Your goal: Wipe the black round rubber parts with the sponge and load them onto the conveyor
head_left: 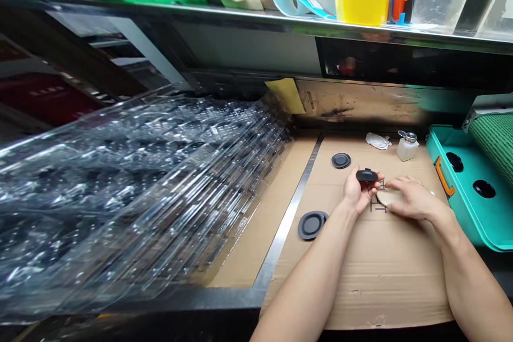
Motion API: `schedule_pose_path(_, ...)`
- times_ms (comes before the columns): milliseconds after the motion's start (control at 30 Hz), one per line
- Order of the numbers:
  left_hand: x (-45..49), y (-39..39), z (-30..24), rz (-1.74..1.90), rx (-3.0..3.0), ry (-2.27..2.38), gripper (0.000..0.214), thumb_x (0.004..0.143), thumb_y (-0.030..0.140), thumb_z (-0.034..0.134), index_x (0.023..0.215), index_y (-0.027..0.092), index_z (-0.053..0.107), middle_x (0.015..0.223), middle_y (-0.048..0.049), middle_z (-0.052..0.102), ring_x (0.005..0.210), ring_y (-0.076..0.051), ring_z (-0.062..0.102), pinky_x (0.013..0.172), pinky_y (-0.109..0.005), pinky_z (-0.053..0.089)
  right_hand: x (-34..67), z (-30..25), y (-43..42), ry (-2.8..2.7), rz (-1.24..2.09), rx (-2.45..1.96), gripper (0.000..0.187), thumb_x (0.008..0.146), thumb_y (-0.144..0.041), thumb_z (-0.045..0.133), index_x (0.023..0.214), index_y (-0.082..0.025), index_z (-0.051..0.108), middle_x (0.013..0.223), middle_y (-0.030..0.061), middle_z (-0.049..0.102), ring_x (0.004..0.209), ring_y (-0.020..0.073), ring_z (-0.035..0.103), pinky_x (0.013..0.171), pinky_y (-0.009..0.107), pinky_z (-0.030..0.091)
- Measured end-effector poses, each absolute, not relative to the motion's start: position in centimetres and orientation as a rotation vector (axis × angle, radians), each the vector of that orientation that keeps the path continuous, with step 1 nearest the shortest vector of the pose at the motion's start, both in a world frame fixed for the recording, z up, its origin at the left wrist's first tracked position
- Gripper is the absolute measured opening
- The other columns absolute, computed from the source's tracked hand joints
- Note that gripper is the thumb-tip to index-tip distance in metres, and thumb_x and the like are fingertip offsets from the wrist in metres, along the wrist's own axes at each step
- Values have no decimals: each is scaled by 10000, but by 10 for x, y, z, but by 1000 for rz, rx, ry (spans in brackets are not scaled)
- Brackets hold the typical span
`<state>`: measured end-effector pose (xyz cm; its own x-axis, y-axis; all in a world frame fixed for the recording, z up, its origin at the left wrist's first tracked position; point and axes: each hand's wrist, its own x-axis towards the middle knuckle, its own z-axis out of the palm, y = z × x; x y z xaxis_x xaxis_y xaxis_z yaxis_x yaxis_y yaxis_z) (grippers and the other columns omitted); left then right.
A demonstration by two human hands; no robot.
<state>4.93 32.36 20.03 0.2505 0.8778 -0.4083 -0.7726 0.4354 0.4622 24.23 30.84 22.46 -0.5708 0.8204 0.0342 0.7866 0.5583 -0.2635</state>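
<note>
My left hand [358, 192] is closed around a small black round cap [366, 176], held just above the cardboard sheet [360, 278]. Right beside it, my right hand [411, 197] lies curled over a pale beige pad [388, 197] and presses it on the cardboard. A second black round cap [341, 160] lies farther back on the cardboard. A larger dark grey round part [311, 225] rests at the cardboard's left edge, near my left forearm.
A tall leaning stack of clear plastic trays [140, 187] fills the left. A white dispenser bottle [407, 146] and a crumpled white wipe [378, 141] stand at the back. A teal tray [460, 181] with black round parts sits right. Yellow and orange bins [360, 4] stand on the shelf.
</note>
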Motion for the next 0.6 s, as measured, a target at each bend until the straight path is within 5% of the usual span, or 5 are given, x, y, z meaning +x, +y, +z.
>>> schedule_pose_path(200, 42, 324, 205, 1342, 306, 507, 357, 960, 360, 443, 1192, 157, 625, 1116, -140, 713, 796, -230, 713, 573, -286, 513, 239, 215, 316, -2422, 312, -1401, 334, 913, -380, 603, 1226, -267, 639, 1096, 67, 659, 1023, 237, 599, 897, 348, 454)
schedule_pose_path(367, 51, 326, 200, 1363, 251, 481, 428, 888, 251, 433, 1253, 117, 613, 1105, -159, 712, 951, -270, 702, 725, -362, 555, 212, 204, 313, -1911, 167, -1412, 486, 943, -509, 562, 1336, -225, 586, 1151, 120, 615, 1053, 261, 581, 913, 372, 483)
schedule_pose_path(600, 61, 324, 193, 1241, 263, 485, 358, 997, 331, 394, 1115, 116, 655, 1106, -157, 723, 1042, -251, 691, 962, -411, 544, 178, 194, 301, -2194, -16, -1432, 432, 1018, -455, 446, 1383, -279, 594, 1241, 122, 566, 1079, 259, 497, 917, 360, 437)
